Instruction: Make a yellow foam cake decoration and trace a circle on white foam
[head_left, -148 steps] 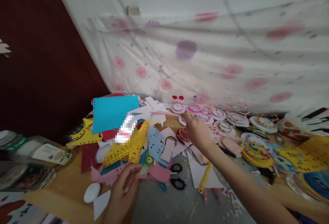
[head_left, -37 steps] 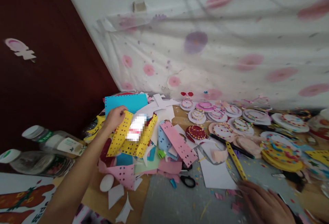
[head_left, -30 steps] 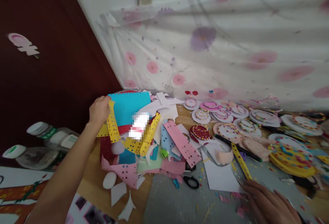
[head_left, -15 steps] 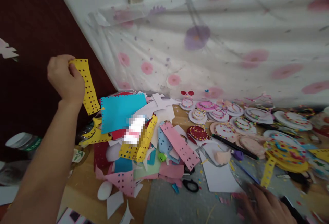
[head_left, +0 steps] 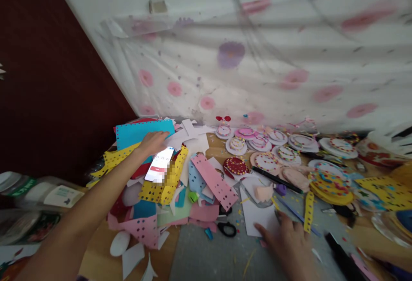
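My left hand point(head_left: 153, 142) reaches over the paper pile at the left. Its fingers stretch toward the right edge of a blue foam sheet point(head_left: 141, 131), beside white paper scraps point(head_left: 189, 132), and no object shows in them. Under and beside that forearm lies yellow dotted foam point(head_left: 117, 155). My right hand point(head_left: 289, 240), slightly blurred, is low on the grey mat with thumb and fingers apart. Its thumb and fingertips are at a white paper sheet point(head_left: 257, 216). A yellow dotted strip point(head_left: 308, 212) lies just right of its fingers.
A lit phone point(head_left: 160, 165) rests on the pile. Black-handled scissors point(head_left: 227, 229) and a black pen point(head_left: 277, 178) lie mid-table. Several small layered paper hats with beads, one dark red point(head_left: 236, 166), stand along the back. Plastic jars point(head_left: 41, 190) are at the left.
My left hand has let go of the yellow dotted strip and moved right and down to the pile. My right hand has shifted left onto the white sheet. The view has turned rightward.
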Demonstrator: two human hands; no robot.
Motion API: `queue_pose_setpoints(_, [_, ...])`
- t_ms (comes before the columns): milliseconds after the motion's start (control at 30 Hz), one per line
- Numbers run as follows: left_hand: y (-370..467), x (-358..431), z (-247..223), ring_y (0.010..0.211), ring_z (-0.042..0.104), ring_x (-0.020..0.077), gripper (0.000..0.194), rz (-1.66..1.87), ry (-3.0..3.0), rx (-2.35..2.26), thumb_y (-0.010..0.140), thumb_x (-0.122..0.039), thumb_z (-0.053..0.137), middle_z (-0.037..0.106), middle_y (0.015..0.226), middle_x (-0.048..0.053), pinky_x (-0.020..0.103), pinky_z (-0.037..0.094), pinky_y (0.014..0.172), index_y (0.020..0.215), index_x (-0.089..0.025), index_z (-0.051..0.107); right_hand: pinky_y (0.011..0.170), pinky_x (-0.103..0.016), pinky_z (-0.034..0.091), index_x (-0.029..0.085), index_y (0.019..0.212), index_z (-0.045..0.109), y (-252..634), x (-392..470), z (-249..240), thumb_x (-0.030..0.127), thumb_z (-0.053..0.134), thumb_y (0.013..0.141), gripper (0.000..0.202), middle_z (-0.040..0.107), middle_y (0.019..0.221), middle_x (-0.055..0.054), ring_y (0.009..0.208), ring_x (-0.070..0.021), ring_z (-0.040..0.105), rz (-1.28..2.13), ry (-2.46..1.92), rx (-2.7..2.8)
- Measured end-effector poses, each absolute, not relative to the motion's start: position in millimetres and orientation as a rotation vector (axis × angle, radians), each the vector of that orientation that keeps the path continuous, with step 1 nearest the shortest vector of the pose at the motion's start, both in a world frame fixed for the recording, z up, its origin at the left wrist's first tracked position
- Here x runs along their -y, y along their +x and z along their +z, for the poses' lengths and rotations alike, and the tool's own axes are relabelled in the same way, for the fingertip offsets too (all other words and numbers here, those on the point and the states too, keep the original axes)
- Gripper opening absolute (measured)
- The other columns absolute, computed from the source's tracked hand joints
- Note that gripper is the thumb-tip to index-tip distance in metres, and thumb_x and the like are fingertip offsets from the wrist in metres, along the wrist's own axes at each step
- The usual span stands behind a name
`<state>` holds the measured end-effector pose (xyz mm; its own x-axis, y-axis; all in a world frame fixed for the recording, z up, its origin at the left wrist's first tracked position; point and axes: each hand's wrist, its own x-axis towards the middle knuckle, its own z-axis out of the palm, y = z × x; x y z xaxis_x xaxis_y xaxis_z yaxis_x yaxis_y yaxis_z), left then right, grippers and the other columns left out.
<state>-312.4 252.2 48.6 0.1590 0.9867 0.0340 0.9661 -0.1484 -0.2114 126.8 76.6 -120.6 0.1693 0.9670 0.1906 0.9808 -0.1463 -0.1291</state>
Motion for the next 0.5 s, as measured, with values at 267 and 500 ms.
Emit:
queue_pose_setpoints(267, [-337,-269,68,0.107,0.059,0.0235,0.034,0.064,-2.060,2.013,0.091,-0.034,0.058,0.058,0.122,0.010,0.046,0.050,0.090,0.120,-0.016,0.056,0.069,-0.039,0.051,0.013,0.090,0.063,142,-88,-98,0.061,0.057,0.069,0.053,0.067,0.085,-0.016,0.076,-0.0298,0.064,0.538,-1.981,1.647])
queue_pose_setpoints(500, [-318,-228,92,0.114,0.058,0.0297,0.033,-0.307,-2.111,1.955,0.087,-0.019,0.049,0.064,0.120,0.015,0.045,0.043,0.098,0.118,-0.014,0.059,0.042,-0.027,0.038,0.020,0.084,0.061,169,-62,-69,0.059,0.063,0.070,0.042,0.058,0.054,0.002,0.045,-0.0166,0.051,1.181,-1.702,1.147])
